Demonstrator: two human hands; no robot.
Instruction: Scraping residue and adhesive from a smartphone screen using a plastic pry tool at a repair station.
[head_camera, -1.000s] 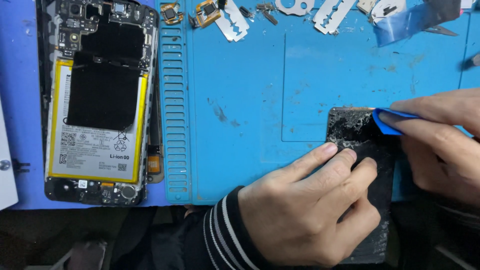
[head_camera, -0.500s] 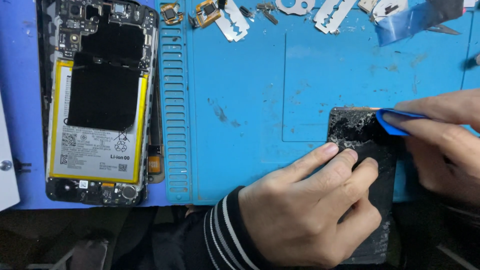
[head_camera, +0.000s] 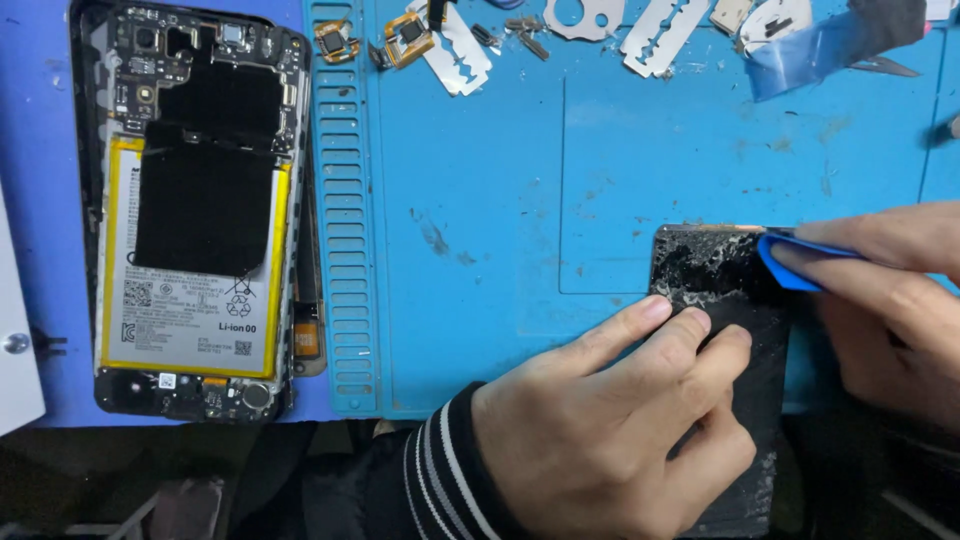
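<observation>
- Nearest, the left hand (head_camera: 610, 430), in a striped cuff, lies flat with fingers spread on a dark cracked panel (head_camera: 725, 300), gripping nothing, only pressing it to the blue mat (head_camera: 500, 200)
- Just right, the right hand (head_camera: 885, 300) pinches a blue pick (head_camera: 790, 262) at the panel's top right corner; by my judgement the prying is barely begun, as the panel lies flat on the surface
- Farther left lies an opened phone (head_camera: 190, 210), back off, battery in place
- Farthest, razor blades (head_camera: 455, 55) and small parts lie along the mat's top edge
</observation>
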